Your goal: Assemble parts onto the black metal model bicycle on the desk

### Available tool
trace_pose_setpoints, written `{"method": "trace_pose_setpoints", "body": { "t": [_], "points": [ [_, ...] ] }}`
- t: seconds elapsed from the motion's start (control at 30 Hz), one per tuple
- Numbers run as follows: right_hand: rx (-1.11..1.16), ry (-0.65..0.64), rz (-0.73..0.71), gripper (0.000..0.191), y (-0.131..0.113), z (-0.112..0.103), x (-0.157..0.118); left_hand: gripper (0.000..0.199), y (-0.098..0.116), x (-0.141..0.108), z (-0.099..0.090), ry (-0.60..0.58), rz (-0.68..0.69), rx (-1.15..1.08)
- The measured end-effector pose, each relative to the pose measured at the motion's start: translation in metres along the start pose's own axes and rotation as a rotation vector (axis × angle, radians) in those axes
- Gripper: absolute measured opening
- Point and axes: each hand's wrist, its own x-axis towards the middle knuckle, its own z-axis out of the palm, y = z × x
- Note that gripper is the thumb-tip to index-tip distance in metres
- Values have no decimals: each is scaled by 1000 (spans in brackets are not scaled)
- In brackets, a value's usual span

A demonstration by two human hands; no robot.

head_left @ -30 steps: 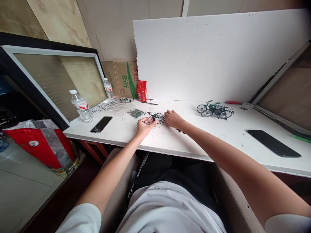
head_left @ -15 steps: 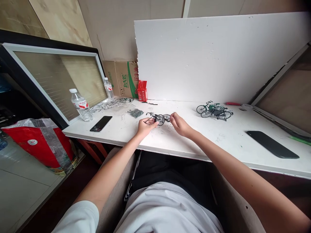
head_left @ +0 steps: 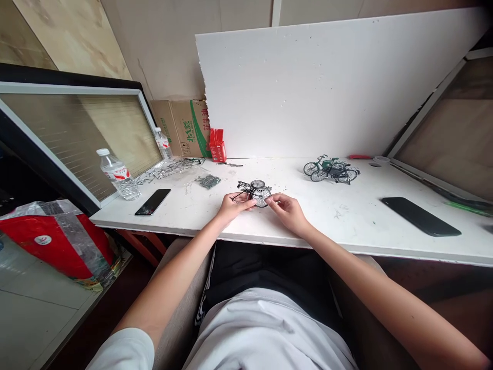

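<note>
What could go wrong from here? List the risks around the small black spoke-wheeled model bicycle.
1. The left hand holds the small black model bicycle and the right hand has its fingertips at the wheel's edge; pressing hard might bend the thin spokes.
2. Another black spoked wheel shows just behind; I can't tell whether it's attached. If loose, it could get knocked.
3. The flat black smartphone lies near the front edge; the left forearm might nudge it off.

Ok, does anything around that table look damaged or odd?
Yes: the white board behind the table has a jagged left edge, as if broken or roughly cut. The bicycle model in the left hand is too small to judge.
</note>
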Motion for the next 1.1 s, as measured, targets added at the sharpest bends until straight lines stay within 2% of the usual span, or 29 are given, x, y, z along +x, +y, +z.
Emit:
{"method": "trace_pose_setpoints", "body": {
  "t": [0.3,0.6,0.83,1.1],
  "points": [
    [-19,58,29,44,4,0,-3,46,-3,-1,2,-8,-57,-30],
    [-5,58,36,40,9,1,-2,48,-3,1,0,-37,-9,48],
    [-20,43,53,46,3,2,-2,54,-4,2,-1,-7,20,115],
    [-106,-43,-31,40,-3,3,-4,51,-4,1,1,28,-1,64]
  ]
}}
